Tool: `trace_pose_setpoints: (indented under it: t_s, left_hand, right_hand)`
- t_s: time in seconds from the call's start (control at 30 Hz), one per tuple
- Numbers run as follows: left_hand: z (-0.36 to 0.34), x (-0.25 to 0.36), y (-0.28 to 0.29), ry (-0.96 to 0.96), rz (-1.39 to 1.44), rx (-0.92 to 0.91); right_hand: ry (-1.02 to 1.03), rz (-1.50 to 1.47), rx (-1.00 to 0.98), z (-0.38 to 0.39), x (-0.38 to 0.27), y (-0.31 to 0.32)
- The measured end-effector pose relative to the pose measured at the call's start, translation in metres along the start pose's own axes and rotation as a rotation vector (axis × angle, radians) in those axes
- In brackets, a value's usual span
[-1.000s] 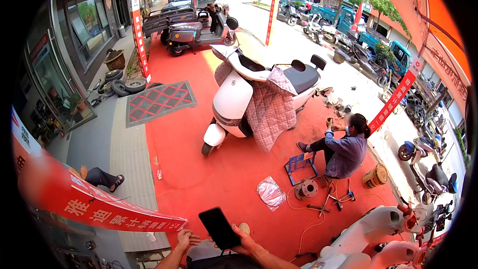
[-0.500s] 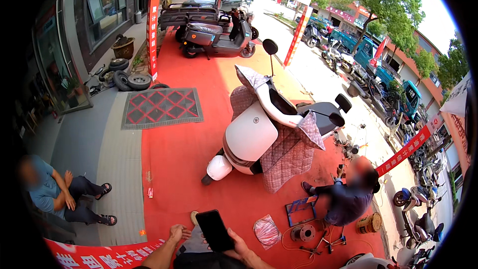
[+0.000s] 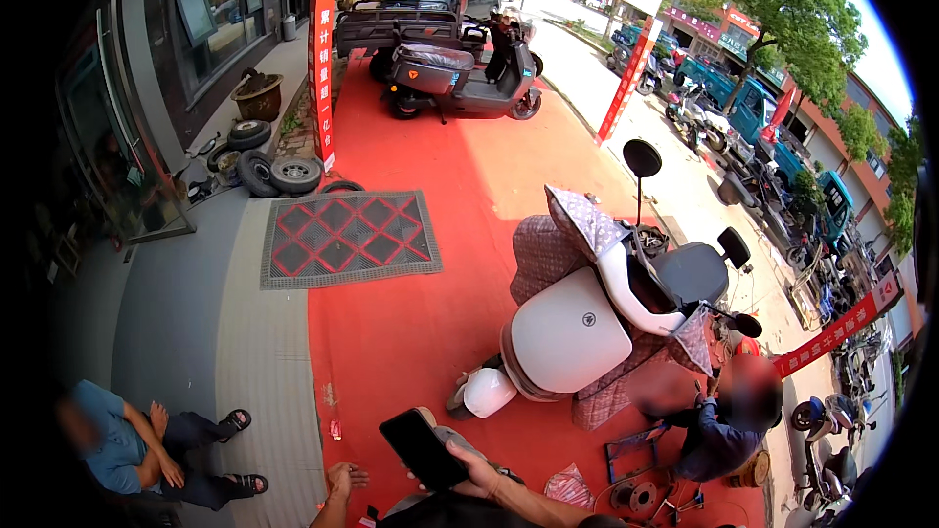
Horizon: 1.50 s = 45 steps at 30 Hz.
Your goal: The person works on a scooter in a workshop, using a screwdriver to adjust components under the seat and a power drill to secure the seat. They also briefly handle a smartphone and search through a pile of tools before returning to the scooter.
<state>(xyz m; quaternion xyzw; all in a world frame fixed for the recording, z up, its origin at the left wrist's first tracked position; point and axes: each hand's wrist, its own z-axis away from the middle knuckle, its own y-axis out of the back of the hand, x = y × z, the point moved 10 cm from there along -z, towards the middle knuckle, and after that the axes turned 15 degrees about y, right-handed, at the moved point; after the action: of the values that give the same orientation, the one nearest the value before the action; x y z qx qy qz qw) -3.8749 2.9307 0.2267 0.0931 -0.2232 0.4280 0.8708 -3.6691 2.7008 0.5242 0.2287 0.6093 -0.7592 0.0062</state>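
Note:
My right hand (image 3: pixel 477 472) grips a black smartphone (image 3: pixel 423 448), its dark screen facing up. The thumb lies along the phone's right edge. Low in the picture, to the left of the phone, my left hand (image 3: pixel 344 478) hangs apart from it with nothing in it and its fingers stretched out. Ahead and to the right stands a white electric scooter (image 3: pixel 572 340) with a quilted, patterned wind cover (image 3: pixel 626 396) draped over its front. The scooter is beyond the reach of both hands.
A seated person (image 3: pixel 132 445) is at left. Another crouches (image 3: pixel 729 430) by the scooter, near a blue metal frame (image 3: pixel 634 457), a round metal part (image 3: pixel 639 498) and a plastic bag (image 3: pixel 569 487). Ahead lie a rubber mat (image 3: pixel 352 238), tyres (image 3: pixel 295 174) and a grey scooter (image 3: pixel 465 78).
My view has shifted, so the white scooter and the crouching person now sit farther right and lower. The phone stays in my right hand. My left hand remains low beside it.

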Motion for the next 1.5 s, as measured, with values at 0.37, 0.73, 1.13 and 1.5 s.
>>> trace_pose_setpoints:
  t_s: [0.37, 0.73, 1.13, 1.5]
  left_hand:
    - [-0.082, 0.145, 0.067, 0.266, -0.042, 0.386]
    - [-0.177, 0.519, -0.07, 0.034, -0.148, 0.187]
    - [-0.387, 0.78, -0.289, 0.126, -0.59, 0.078]
    - [-0.543, 1.034, -0.7, -0.069, -1.025, -0.154]
  right_hand:
    - [-0.071, -0.082, -0.097, -0.322, -0.125, 0.012]
    - [0.149, -0.083, 0.048, -0.507, -0.34, 0.007]
    - [0.543, -0.172, 0.24, -0.629, -0.602, 0.099]
    - [0.858, -0.236, 0.357, -0.638, -0.844, 0.219]
